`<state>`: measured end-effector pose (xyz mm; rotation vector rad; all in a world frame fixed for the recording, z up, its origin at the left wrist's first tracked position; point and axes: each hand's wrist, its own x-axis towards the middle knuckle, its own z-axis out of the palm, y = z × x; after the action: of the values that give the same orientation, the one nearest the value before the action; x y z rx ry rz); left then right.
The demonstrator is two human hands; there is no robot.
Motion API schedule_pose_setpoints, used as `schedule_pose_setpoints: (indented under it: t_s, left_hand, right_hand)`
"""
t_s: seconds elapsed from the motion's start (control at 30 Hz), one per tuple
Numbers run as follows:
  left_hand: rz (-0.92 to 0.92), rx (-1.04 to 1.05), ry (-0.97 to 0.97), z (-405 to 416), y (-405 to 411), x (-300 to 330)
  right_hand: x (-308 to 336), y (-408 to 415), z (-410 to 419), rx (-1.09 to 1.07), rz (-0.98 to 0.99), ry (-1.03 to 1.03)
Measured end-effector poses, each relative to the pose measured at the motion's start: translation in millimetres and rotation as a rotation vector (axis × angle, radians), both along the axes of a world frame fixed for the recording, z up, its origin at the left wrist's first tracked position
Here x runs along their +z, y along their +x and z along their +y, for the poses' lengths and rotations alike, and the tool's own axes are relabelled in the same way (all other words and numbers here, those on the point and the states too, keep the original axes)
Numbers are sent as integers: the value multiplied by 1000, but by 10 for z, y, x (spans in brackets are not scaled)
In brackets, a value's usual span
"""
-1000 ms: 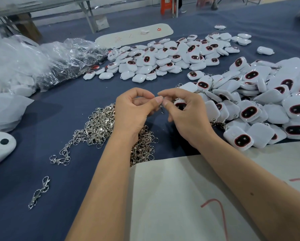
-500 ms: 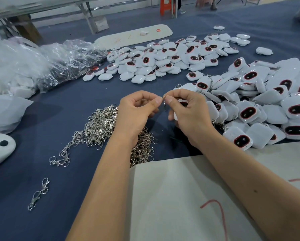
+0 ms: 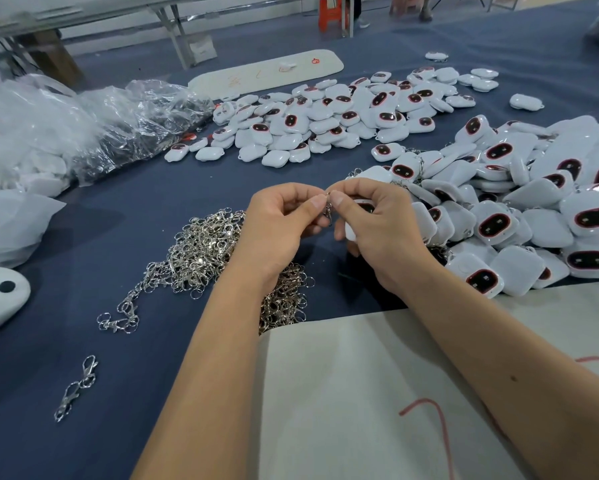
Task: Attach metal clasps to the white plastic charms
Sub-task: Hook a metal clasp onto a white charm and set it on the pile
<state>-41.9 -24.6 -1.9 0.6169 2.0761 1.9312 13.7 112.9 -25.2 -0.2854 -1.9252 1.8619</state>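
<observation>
Both hands are raised above the dark blue cloth table cover (image 3: 125,209), fingertips meeting; the left hand (image 3: 277,230) and the right hand (image 3: 377,230) each pinch, between thumb and forefinger, the top of one small silver metal clasp (image 3: 328,211), which hangs down between the two thumbs; the right hand also cups a white plastic charm (image 3: 351,232) in its curled lower fingers, only an edge of it showing beside the palm; whether the clasp is already joined to this charm cannot be told.

Positions relative to the pinched clasp: a loose heap of silver metal clasps and split rings (image 3: 201,254) lies on the cover just below and to the left, partly hidden under the left wrist; two stray linked clasps (image 3: 76,388) lie well apart to the lower left; a large heap of white rounded-square plastic charms with dark, red-rimmed oval windows (image 3: 520,209) lies to the right, close beside the right hand; a second, flatter spread of the same charms (image 3: 339,116) lies beyond it, farther up the table; crumpled clear plastic bags (image 3: 111,126) lie to the upper left; a beige sheet with red markings (image 3: 353,393) lies below, under both forearms; a long white oval board (image 3: 267,76) lies at the far side.
</observation>
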Motion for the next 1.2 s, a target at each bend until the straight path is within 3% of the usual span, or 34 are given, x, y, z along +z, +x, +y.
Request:
schedule_pose_setpoints:
  t_s: [0.53,0.77,0.9,1.2]
  left_hand:
    - [204,25,-141,33,11,-15]
    - [398,126,-349,14,-8,-70]
    - [429,138,-371,9,-18,-74]
    - [459,157,-285,37,5,-39]
  right_hand:
    - [23,13,-9,-10,-13,35]
    - [-14,15,-34,-95,-31,287]
    - [4,25,-46,-142,-42,430]
    - [30,38,-26,-129,26,192]
